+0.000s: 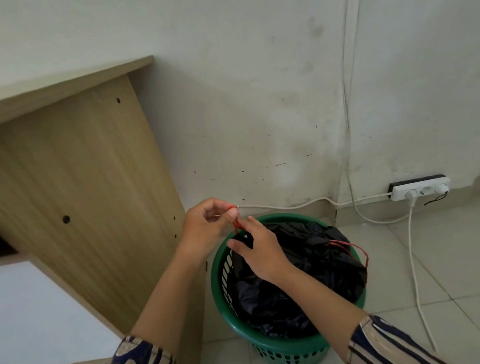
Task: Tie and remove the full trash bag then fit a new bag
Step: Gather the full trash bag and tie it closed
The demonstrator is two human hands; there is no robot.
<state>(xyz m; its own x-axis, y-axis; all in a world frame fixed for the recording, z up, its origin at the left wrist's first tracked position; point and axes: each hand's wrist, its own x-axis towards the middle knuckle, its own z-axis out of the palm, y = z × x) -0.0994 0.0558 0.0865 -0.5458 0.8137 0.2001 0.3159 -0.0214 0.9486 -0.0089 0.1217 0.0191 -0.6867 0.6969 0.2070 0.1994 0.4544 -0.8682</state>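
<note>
Even, soft daylight; faint shadows only. Slight overall softness, mild motion blur. Wide-angle bending toward frame edges.

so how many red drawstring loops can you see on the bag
2. One red loop at the bag's left edge, pinched by the left hand; the other red loop lies free on the black bag at the bin's right rim.

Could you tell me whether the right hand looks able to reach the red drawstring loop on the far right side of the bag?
Probably yes: the red loop lies exposed on the black trash bag, nothing covering it, though the right hand currently grips the bag's left edge.
</note>
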